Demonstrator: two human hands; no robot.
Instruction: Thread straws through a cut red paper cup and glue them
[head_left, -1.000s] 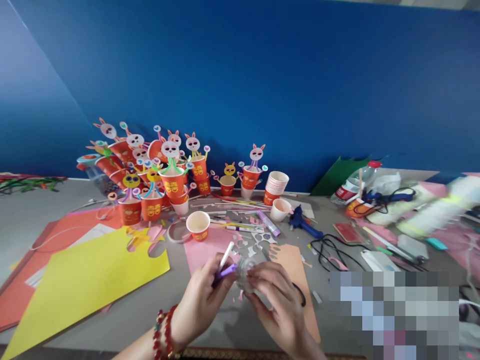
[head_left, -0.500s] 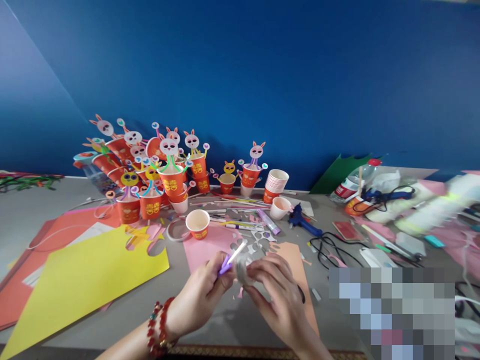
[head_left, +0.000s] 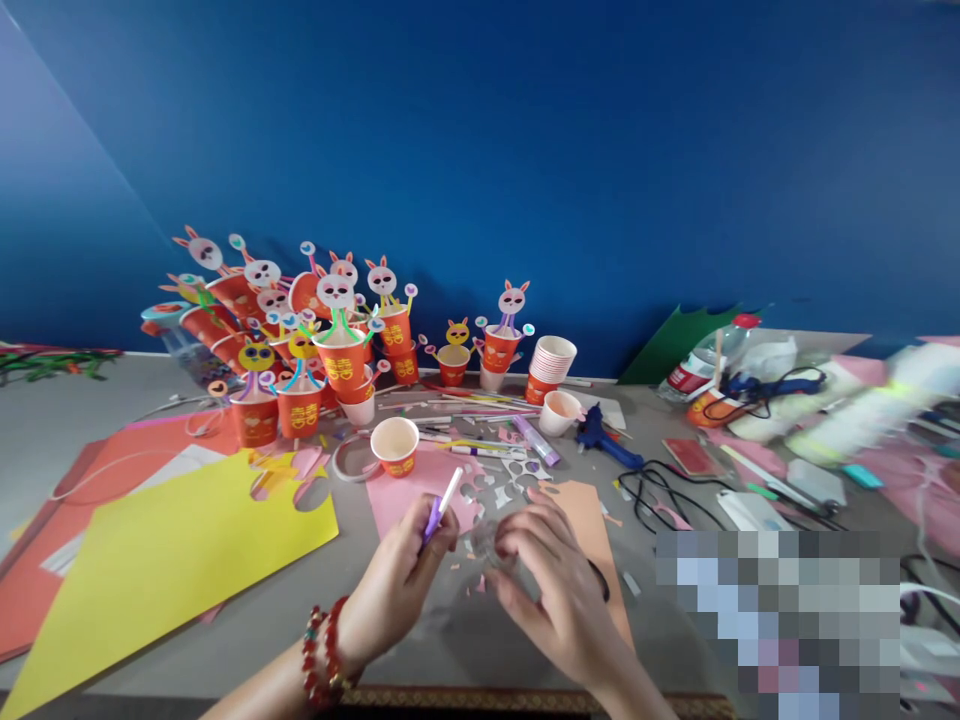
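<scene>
My left hand [head_left: 416, 565] is closed on a slim white stick [head_left: 451, 487] with a purple strip [head_left: 433, 520] lying against it. The stick points up and away from me. To the right of it, my right hand [head_left: 544, 575] curls its fingers around a clear ring that looks like a roll of tape [head_left: 489, 542]. The roll is blurred and partly hidden by the fingers. Beyond the hands stands an open red paper cup [head_left: 395, 462], near a pink paper sheet [head_left: 390, 500] and scattered white paper scraps [head_left: 504, 494].
At the back left, several red cups carry paper rabbit figures [head_left: 335, 290]. Yellow paper [head_left: 202, 545] lies at left, orange paper [head_left: 592, 500] beneath my right hand. A stack of cups [head_left: 553, 365], a blue glue gun [head_left: 604, 440], black cables [head_left: 660, 490] and a bottle [head_left: 701, 362] are farther right.
My left hand has drawn left, away from my right hand, with the white stick and purple strip in it. The clear roll stays at my right hand, which has hardly moved.
</scene>
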